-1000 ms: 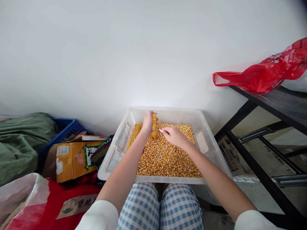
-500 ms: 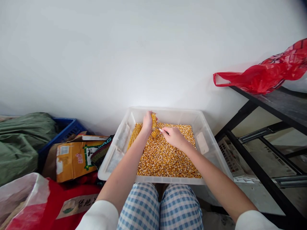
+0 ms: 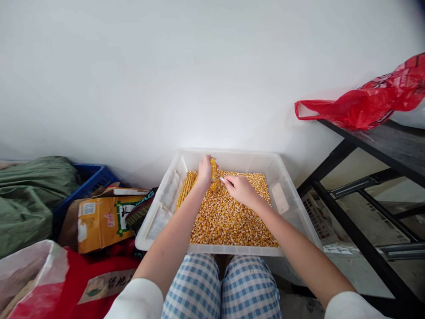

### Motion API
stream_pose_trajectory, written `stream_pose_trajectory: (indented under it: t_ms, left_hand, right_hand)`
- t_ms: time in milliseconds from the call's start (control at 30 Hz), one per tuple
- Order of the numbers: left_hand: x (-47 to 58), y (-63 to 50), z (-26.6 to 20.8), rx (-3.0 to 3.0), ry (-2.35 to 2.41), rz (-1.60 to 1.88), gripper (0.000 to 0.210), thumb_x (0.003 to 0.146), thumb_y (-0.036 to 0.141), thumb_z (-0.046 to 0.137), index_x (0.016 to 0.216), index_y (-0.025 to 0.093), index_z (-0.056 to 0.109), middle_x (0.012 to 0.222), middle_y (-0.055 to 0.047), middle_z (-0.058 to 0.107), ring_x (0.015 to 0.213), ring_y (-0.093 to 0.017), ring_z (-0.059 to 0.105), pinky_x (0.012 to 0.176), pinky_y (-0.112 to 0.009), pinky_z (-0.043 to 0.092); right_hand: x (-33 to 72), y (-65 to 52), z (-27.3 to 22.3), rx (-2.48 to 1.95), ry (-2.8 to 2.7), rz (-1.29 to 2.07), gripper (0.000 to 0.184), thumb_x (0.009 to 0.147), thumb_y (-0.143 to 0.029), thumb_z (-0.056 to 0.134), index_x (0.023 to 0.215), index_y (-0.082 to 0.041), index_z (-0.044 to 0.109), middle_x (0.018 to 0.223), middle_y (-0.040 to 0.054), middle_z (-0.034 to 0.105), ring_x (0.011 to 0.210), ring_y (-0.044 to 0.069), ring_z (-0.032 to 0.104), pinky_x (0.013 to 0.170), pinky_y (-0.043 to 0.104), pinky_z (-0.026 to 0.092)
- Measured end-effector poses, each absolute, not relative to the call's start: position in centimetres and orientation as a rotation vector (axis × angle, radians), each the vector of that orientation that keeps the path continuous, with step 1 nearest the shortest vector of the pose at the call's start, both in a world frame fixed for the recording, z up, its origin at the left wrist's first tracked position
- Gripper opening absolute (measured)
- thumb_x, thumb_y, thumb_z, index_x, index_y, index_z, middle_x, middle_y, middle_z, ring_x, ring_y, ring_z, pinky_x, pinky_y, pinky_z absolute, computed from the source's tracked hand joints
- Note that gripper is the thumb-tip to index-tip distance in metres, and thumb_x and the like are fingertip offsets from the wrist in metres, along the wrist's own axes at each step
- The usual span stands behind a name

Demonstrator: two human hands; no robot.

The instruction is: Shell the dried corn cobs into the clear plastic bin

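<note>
My left hand (image 3: 205, 170) is closed around an upright, slightly tilted corn cob (image 3: 214, 170) over the far part of a clear plastic bin (image 3: 156, 232). Closed on a thin metal tool, my right hand (image 3: 239, 188) is just to the cob's right. Only a small bright part of the metal tool (image 3: 219, 179) shows, its tip against the cob; I cannot make out its kind. Loose corn kernels (image 3: 229, 226) cover much of the bin's floor below both hands. Unshelled corn cobs (image 3: 186, 188) lie along the bin's left side, partly behind my left forearm.
A white wall (image 3: 206, 79) rises behind the bin. On the right stands a black metal rack (image 3: 348, 217) with a red plastic bag (image 3: 361, 106) on top. To the left are an orange cardboard box (image 3: 99, 226), a blue crate (image 3: 94, 179), green cloth (image 3: 33, 199) and a red bag (image 3: 79, 270).
Hardly anything differs. The corn cob has turned or shifted slightly in my left hand, and the metal tool's tip has moved a little against it.
</note>
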State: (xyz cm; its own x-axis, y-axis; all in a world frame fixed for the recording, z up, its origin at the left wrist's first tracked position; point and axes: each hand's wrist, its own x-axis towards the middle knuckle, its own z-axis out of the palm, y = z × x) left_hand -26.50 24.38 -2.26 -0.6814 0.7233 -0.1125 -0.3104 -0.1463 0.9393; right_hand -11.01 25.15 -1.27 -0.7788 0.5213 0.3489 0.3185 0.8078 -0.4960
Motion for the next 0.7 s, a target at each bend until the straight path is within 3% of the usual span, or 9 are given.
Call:
stream_pose_trajectory:
  t_ms: [700]
  left_hand:
    - [-26.56, 24.45, -2.35, 0.408, 1.39, 1.933, 0.031, 0.079, 0.043, 0.042, 0.075, 0.016, 0.057, 0.053, -0.001, 0.054, 0.042, -0.011, 0.05, 0.044, -0.022, 0.039]
  right_hand:
    - [-11.14, 24.81, -1.53, -0.669, -2.552, 0.468, 0.031, 0.091, -0.026, 0.04, 0.07, -0.017, 0.061, 0.061, 0.0039, 0.061, 0.053, 0.013, 0.047, 0.056, 0.026, 0.023]
